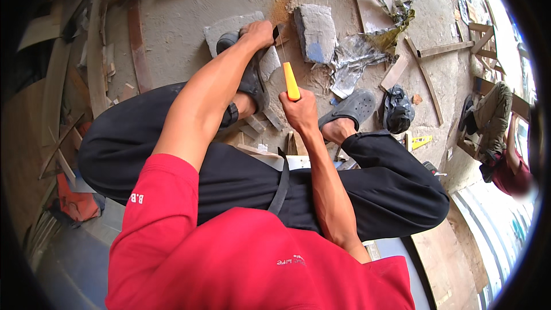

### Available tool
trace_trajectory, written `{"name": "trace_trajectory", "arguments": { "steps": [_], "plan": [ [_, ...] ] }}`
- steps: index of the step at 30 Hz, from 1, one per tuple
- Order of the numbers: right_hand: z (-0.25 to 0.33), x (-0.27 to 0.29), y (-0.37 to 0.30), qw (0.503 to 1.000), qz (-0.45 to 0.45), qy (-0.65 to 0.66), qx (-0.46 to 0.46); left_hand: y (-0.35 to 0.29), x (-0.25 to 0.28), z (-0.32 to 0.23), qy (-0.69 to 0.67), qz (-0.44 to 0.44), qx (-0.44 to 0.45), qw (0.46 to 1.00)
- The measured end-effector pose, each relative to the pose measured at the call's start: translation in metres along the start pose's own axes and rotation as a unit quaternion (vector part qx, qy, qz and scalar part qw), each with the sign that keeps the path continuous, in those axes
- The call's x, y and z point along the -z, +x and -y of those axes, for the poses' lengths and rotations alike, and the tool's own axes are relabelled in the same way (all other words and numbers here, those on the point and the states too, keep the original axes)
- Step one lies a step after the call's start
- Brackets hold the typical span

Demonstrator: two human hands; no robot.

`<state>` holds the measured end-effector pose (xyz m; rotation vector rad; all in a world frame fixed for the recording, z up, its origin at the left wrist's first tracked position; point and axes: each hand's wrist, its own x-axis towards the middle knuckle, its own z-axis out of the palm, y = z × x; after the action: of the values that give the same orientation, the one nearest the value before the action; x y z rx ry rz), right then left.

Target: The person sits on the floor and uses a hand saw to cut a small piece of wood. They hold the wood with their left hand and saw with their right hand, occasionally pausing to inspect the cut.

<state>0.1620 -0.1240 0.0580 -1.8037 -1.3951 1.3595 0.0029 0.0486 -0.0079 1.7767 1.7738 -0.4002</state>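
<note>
My right hand (pixel 299 110) is closed round the yellow handle of a hand saw (pixel 291 83). Its thin blade points away from me, toward my left hand. Farther off, my left hand (pixel 257 34) grips a short piece of wood (pixel 279 32), of which only a dark end shows past the fingers. My left foot, in a dark clog (pixel 252 83), is beside that hand, over a grey concrete block (pixel 213 33). Orange-brown sawdust (pixel 281 8) lies just beyond. A second concrete block (pixel 315 33) sits to the right of the blade.
Crumpled silver sheeting (pixel 359 60) and a black plastic bag (pixel 397 109) lie on the right. Planks (pixel 138 46) and offcuts are strewn at the left and between my feet. A yellow set square (pixel 422 141) rests beyond my right knee. Another person (pixel 505 155) is at the far right.
</note>
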Motion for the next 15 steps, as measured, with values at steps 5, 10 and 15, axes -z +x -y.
{"name": "trace_trajectory", "arguments": {
  "steps": [5,10,15],
  "plan": [
    [0.001,0.006,0.009,0.999,0.023,-0.028,-0.005,0.0,-0.017,0.011,0.019,-0.063,0.011,0.998],
    [0.005,0.012,0.008,0.998,0.036,-0.042,-0.001,0.002,-0.018,0.004,-0.038,-0.056,0.056,0.996],
    [0.008,0.011,0.009,0.998,0.042,-0.043,-0.002,0.021,-0.021,0.014,-0.027,-0.013,0.054,0.998]
  ]
}}
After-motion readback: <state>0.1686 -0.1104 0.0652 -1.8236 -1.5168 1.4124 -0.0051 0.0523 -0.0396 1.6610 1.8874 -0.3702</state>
